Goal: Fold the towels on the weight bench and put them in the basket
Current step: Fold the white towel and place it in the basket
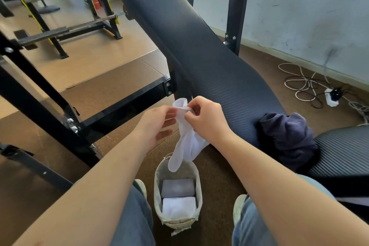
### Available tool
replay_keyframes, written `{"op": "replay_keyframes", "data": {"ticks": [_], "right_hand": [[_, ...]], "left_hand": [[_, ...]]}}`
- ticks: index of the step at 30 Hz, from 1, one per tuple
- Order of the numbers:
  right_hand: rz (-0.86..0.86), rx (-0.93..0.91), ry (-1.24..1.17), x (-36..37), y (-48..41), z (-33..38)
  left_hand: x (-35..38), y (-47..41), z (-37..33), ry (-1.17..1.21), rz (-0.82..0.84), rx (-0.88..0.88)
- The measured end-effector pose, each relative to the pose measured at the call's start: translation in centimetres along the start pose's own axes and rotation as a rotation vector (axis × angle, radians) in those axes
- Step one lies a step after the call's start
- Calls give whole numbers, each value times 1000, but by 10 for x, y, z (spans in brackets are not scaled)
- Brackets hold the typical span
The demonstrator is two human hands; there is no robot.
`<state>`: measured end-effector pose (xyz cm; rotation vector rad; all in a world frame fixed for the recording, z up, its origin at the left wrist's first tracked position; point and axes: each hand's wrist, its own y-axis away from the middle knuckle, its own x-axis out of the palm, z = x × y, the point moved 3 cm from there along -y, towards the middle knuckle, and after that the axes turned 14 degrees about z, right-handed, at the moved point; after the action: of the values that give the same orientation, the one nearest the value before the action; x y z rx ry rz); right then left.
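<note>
The right hand (207, 120) pinches the top edge of a white towel (186, 142) between thumb and fingers; the left hand (157, 126) meets the same edge with its fingertips, palm half open, so its grip looks light. The towel hangs unfolded in the air from both hands, its lower end dangling over the rim of the basket (196, 173) on the floor between the person's feet. Inside the basket lie two folded towels, one lilac-grey (177, 187) and one white (178, 206), side by side. A dark blue towel (289, 138) remains crumpled on the padded surface (199, 46) to the right. Assessment: the step in hand is opening out the white towel for folding. The next move calls for finding two corners, spreading the edge taut, then folding it small enough to fit the remaining basket space.
</note>
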<state>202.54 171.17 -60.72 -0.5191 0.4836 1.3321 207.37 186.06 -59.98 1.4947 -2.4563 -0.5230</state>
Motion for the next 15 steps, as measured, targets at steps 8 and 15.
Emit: {"op": "replay_keyframes", "data": {"ticks": [8,15], "right_hand": [[135,5,16,-2,0,-2],[160,-6,6,-2,2,2]], "left_hand": [[-23,-15,8,-91,-129,-87],[-29,-16,21,-303,-71,-216]]}}
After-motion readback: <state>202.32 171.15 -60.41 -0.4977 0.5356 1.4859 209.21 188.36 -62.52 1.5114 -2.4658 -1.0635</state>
